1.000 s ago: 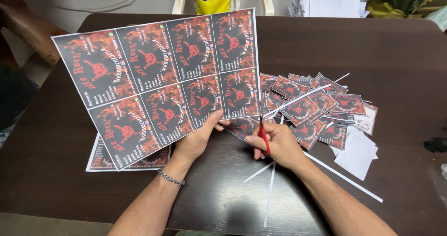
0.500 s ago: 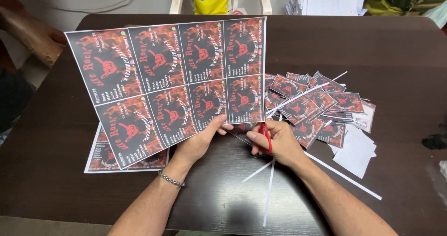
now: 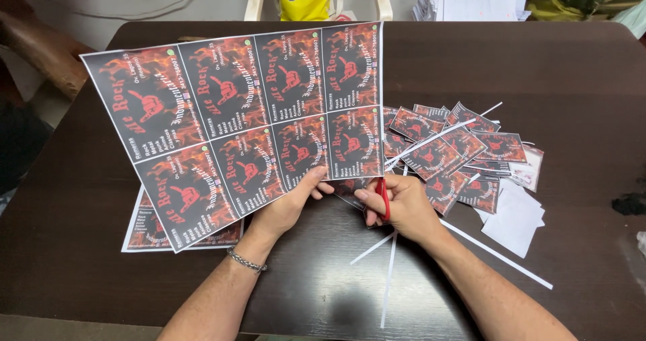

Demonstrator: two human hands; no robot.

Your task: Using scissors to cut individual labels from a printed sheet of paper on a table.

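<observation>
Eight-card printed sheet held above counter, pinched at bottom edge by my left hand; right hand grips red scissors. Sagging sheet risks crooked cut.

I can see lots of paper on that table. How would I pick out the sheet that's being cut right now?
Start at the dark brown wooden table and find the person's left hand. It lifts by its lower edge a large uncut paper sheet of eight red-and-black flame cards, beside the red-handled scissors in the right hand. Unlike the pile of small cut cards and the flat sheet beneath, it is raised and tilted.
</observation>
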